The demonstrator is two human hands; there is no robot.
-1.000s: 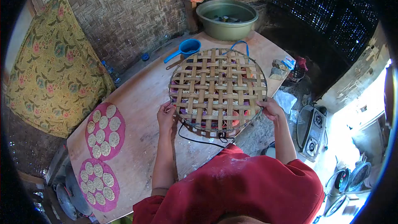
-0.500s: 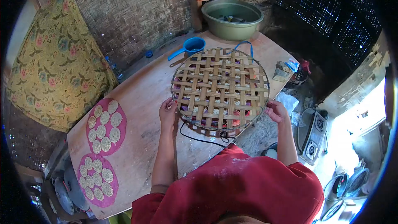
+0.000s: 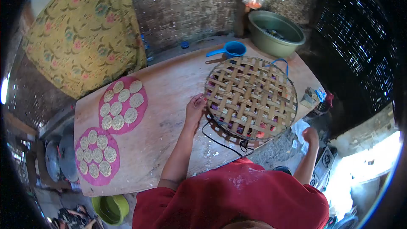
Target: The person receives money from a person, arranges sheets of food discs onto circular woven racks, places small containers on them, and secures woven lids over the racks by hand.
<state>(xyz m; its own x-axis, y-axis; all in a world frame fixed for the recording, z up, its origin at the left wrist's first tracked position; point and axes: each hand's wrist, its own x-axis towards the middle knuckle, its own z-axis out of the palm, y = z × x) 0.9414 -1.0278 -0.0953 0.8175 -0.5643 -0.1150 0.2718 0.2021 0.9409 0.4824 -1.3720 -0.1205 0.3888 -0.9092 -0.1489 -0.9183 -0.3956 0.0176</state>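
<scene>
A round woven bamboo tray [image 3: 252,95] rests on the wooden table near its right end, with pink and purple patches showing through the gaps. Beside its left rim is my left hand [image 3: 196,105], fingers loosely bent and apart. My right hand [image 3: 310,136] is off the tray, beyond the table's front edge, its fingers curled in and nothing visible in them. On the left of the table [image 3: 165,101] lie two pink sheets [image 3: 143,97] [image 3: 101,180] bearing several flat, pale round pieces [image 3: 131,115]. A black cord [image 3: 220,142] trails below the tray.
A blue dipper [image 3: 234,49] and a large green basin [image 3: 276,34] stand at the back. Small packets [image 3: 311,97] lie at the right end. A floral cloth [image 3: 87,34] hangs at left. A lime-green tub [image 3: 111,209] is below the table, and a stove [image 3: 325,161] is at right.
The view has turned left. My right hand has come away from the tray's right rim and its fingers have closed. My left hand has stayed near the left rim.
</scene>
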